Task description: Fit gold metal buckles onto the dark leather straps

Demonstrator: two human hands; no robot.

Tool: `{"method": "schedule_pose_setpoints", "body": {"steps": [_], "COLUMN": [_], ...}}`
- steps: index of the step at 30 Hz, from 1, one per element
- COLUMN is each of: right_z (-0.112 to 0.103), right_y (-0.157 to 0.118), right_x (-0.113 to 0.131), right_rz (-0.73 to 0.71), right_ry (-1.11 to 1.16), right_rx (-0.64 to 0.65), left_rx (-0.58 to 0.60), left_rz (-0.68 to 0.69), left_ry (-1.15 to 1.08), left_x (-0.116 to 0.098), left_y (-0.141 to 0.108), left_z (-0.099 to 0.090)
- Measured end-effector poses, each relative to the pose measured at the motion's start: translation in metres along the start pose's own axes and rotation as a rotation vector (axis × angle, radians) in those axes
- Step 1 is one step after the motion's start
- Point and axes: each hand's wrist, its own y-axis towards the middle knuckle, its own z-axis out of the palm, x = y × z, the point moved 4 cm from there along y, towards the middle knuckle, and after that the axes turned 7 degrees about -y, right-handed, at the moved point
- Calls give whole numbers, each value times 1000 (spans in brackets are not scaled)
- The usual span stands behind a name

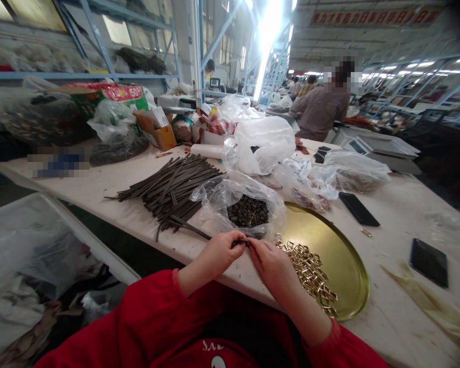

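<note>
Near the table's front edge, my left hand (223, 249) is closed on a dark strip (193, 228), which runs back to the left toward a pile. My right hand (266, 258) pinches the end of the dark piece between the hands; its exact shape there is too small to make out. Just beyond them lies an open clear plastic bag (214, 202) of small dark pieces (248, 210). The pile of dark flat strips (172, 186) spreads out left of the bag. A round gold tray (343, 250) with many gold metal buckles (308, 268) stands at the right.
Two black phones (358, 208) (429, 262) lie on the table (394, 306) at the right. Plastic bags (266, 143) and an orange box (163, 134) stand farther back. A person (320, 110) stands beyond the table. A white bin (80, 240) is at the lower left.
</note>
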Motion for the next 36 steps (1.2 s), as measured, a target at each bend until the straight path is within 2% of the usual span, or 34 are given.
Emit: {"method": "schedule_pose_setpoints", "body": {"steps": [4, 10, 15, 19, 23, 26, 29, 33, 36], "right_z": [3, 4, 1, -1, 2, 3, 7, 17, 25], "right_y": [-2, -5, -6, -6, -7, -9, -12, -15, -18], "right_x": [-2, 0, 9, 8, -2, -11, -15, -10, -9], "right_rz": [9, 86, 37, 27, 98, 234, 426, 660, 822], "right_ry": [-19, -78, -230, -253, 5, 182, 428, 1017, 1321], "right_rx": [39, 50, 18, 14, 78, 78, 95, 201, 238], "left_rx": [15, -29, -24, 16, 88, 90, 71, 3, 0], "left_rz": [-34, -64, -71, -127, -247, -234, -150, -46, -18], "left_ry": [-56, -79, -27, -112, -259, -277, -124, 165, 323], "left_x": [3, 8, 6, 6, 1, -4, -8, -10, -12], "left_y": [-3, -2, -1, -2, -4, -5, -6, -10, -13], "left_z": [3, 3, 3, 4, 5, 5, 4, 3, 6]}}
